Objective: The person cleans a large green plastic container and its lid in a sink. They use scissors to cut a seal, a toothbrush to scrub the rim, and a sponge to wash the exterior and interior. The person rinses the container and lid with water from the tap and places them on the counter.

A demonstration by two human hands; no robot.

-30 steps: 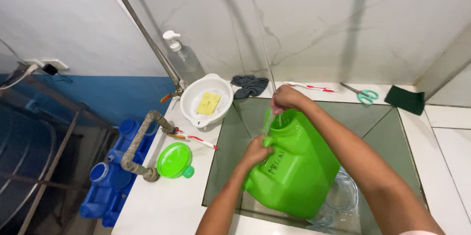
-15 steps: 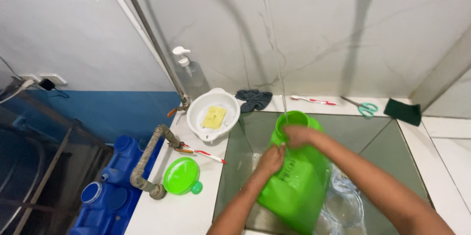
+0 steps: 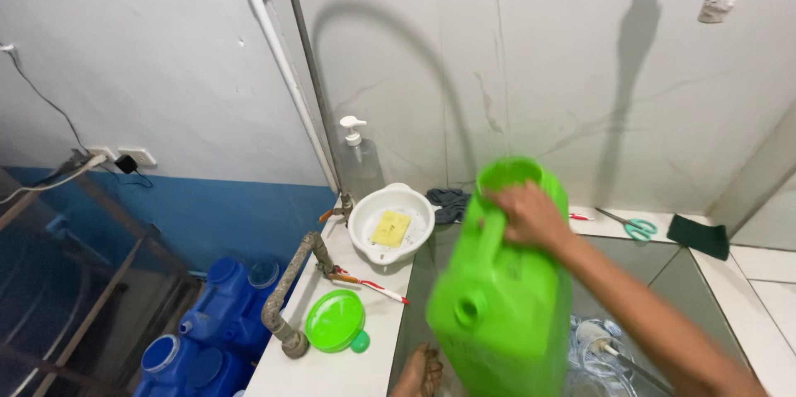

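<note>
Green jug [image 3: 506, 314]: big, held up over the sink, near the counter's [image 3: 332, 368] right edge.
Right hand [image 3: 531, 215]: wrapped tight on the jug's top handle.
Left hand [image 3: 419, 372]: low under the jug; cannot tell its grip.
White bowl [image 3: 390, 227]: back of counter, with a yellow sponge [image 3: 390, 228] inside.
Green lid [image 3: 334, 321]: front of counter.

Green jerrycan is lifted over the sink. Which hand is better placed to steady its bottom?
Left, probably. The right hand is clamped on the green jerrycan at its top handle, so it is occupied. The left hand sits low, open, beside the can's lower edge, over the sink.
</note>
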